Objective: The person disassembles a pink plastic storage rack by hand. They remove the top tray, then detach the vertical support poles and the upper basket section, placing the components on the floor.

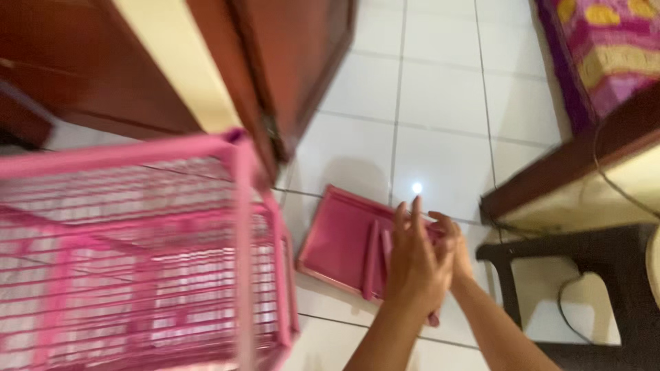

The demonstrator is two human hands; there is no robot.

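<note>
Both hands, left hand (412,264) and right hand (455,251), reach the pink tray (340,244) on the tiled floor (440,96). Fingers look loosely spread, though it's too blurry to tell any grip. Pink cage (137,254) sits just beside.

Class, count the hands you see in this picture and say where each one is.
2: the left hand and the right hand meet over the flat pink plastic tray on the white tiled floor.

— Where did the head camera look from?
— From above, tilted steeply down at the white tile floor (440,96), close over the hands.
— Any tilt?
— Yes; the pink wire cage (137,254) sat at eight o'clock, very near.
</note>
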